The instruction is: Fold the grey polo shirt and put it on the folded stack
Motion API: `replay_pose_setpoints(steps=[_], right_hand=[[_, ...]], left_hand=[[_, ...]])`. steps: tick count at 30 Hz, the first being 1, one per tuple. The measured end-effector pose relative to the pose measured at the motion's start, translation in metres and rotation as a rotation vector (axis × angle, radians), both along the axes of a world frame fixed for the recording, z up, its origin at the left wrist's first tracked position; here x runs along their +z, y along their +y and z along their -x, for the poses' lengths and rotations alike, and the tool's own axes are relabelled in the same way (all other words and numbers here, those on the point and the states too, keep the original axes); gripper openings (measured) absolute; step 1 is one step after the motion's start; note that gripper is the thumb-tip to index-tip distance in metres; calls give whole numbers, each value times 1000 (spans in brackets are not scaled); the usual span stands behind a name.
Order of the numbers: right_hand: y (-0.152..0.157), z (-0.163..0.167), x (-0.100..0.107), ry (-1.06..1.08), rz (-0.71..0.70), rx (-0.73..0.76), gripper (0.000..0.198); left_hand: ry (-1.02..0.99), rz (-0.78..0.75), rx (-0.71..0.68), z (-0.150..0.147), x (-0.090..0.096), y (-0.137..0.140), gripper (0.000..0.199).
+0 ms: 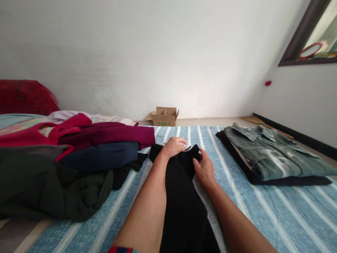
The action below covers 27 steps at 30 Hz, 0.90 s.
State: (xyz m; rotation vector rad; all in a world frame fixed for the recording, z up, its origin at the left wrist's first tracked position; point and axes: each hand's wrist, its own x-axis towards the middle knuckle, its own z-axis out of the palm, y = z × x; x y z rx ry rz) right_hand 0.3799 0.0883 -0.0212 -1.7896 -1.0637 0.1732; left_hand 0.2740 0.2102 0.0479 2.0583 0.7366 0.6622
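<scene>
A long black garment (181, 196) lies lengthwise in front of me, with a white-striped band at its far end and pale grey fabric along its sides. My left hand (174, 147) is at the striped band, fingers bent and drawn together over its edge; the contact beneath is partly hidden. At the far right corner of the same garment, my right hand (205, 169) pinches the black cloth between thumb and fingers. Both forearms reach over the garment, one to each side.
Loose clothes lie left, including a dark green garment (52, 189), a navy one (102, 154) and a maroon one (121, 133). A folded grey-green denim jacket (279, 151) tops a stack at right. Beyond the blue striped sheet (231, 175) stands a cardboard box (164, 119) by the wall.
</scene>
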Motion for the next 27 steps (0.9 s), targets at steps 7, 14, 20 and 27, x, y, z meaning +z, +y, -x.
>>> replay_pose_setpoints(steps=[7,14,20,27], right_hand=[[2,-1,-4,-33,-7,-6,52],[2,-2,-8,-64,-34,1,50],[2,-1,-10,-88,-37,1,50],[5,-2,5,-237,-91,5,47]], left_hand=[[-6,-16,20,-1,-2,2,20],[-25,-55,56,-5,-7,4,21],[-38,-70,53,-7,-7,4,23],[-59,-95,52,-7,-9,5,23]])
